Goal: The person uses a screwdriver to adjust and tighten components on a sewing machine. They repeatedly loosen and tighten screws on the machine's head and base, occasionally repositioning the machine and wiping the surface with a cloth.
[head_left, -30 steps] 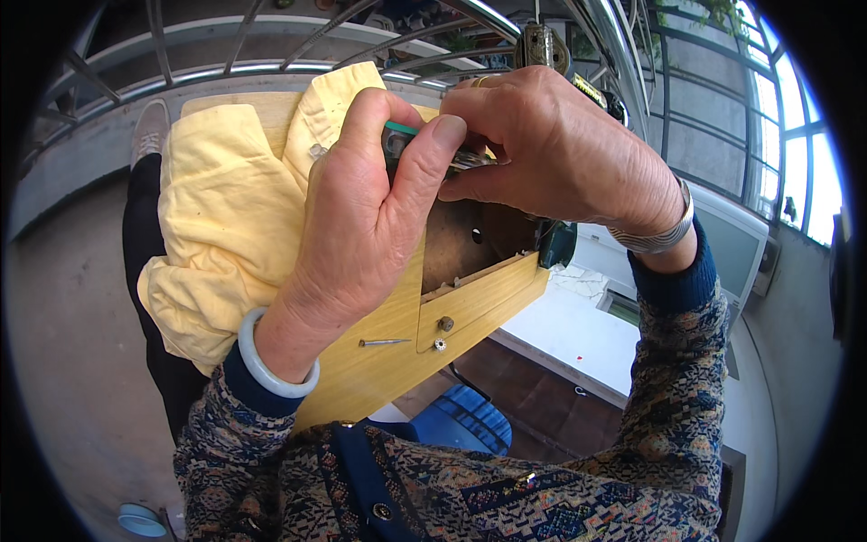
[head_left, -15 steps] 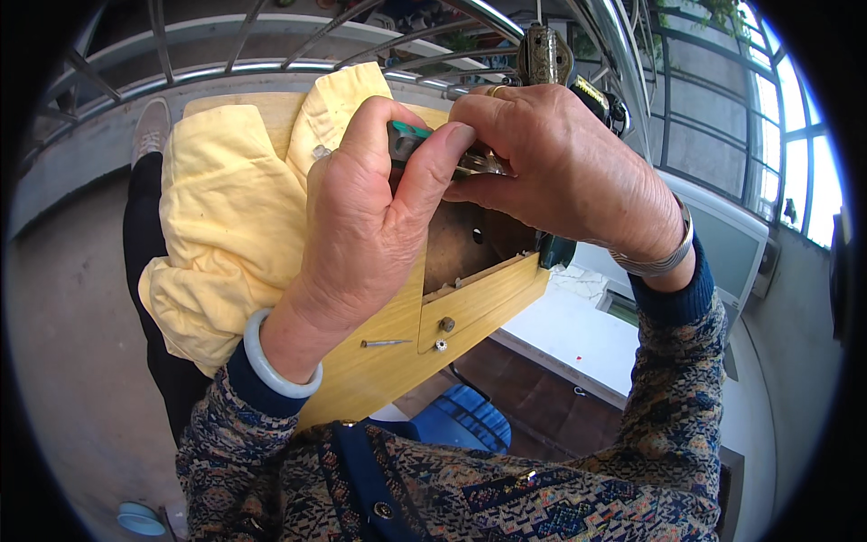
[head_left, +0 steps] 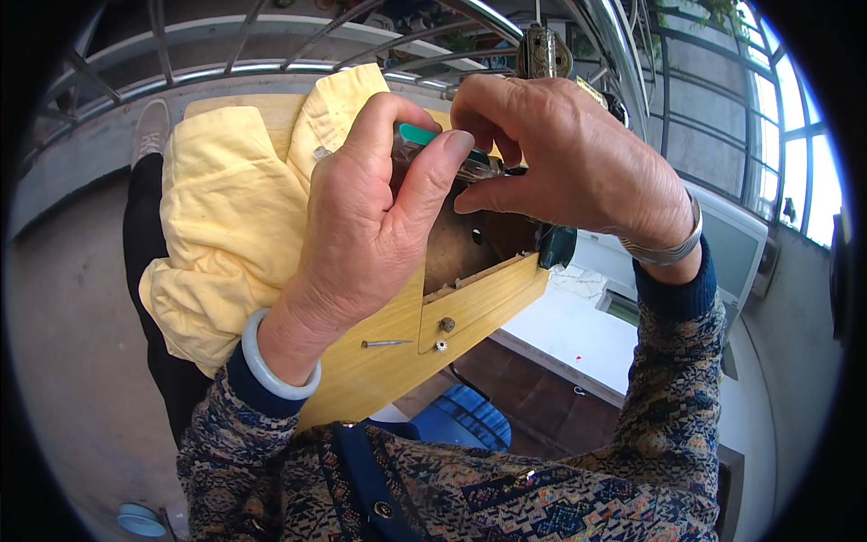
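Observation:
My left hand (head_left: 361,199) pinches a small green-and-clear object (head_left: 417,135), perhaps a plastic case, between thumb and fingers. Its far side is hidden by the fingers. My right hand (head_left: 578,154) hovers at that object's right end, thumb and fingertips apart with a gap between them, and nothing shows held in it. Below the hands, an opening in the wooden sewing table (head_left: 361,388) shows a brown metal surface (head_left: 452,244). A slim metal pin or screw (head_left: 386,343) lies on the tabletop, near a dark round knob (head_left: 447,323) and a small silvery toothed wheel (head_left: 441,345).
Yellow cloth (head_left: 226,226) covers the table's left part. A dark sewing machine (head_left: 558,246) stands partly behind my right hand. Metal railings (head_left: 307,54) run along the far side. A blue stool (head_left: 465,415) sits beneath the near edge, a white ledge (head_left: 560,343) to the right.
The fingers of my right hand have spread and drawn slightly away from the object. It has tilted a little in my left hand, showing more of its green edge.

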Demonstrator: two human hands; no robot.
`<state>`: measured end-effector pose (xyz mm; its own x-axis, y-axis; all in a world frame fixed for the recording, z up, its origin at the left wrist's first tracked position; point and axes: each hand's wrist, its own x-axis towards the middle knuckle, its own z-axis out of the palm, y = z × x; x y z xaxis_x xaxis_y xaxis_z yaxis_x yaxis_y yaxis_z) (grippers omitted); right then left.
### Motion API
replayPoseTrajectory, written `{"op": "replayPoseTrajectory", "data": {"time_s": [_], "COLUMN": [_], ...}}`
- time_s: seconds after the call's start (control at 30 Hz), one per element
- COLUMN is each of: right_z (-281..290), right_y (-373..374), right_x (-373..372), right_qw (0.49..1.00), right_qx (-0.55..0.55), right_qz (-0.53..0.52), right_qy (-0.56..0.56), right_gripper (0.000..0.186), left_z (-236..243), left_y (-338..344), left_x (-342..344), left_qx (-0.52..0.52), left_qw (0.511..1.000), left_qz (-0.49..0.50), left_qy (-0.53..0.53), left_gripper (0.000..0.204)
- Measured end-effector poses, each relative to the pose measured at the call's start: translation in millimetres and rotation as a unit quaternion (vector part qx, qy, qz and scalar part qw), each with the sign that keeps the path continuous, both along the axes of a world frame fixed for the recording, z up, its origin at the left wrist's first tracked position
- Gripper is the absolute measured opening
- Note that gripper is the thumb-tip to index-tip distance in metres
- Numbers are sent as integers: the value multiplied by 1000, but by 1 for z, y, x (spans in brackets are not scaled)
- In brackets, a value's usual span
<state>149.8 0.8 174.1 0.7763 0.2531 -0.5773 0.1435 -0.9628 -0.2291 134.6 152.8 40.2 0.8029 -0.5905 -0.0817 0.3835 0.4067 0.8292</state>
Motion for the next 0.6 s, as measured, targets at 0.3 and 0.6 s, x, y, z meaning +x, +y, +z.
{"op": "replayPoseTrajectory", "data": {"time_s": [0.3,0.6], "right_z": [-6,-6], "right_y": [-15,-9], "right_x": [14,-1], "right_qw": [987,1000], "right_qx": [59,-27], "right_qz": [-52,4], "right_qy": [142,11], "right_gripper": [31,30], "left_z": [-3,-4], "left_y": [-3,-5], "left_x": [0,-1], "left_qx": [3,-6], "left_qw": [1000,1000], "left_qz": [15,16], "left_qy": [8,19], "left_gripper": [21,26]}}
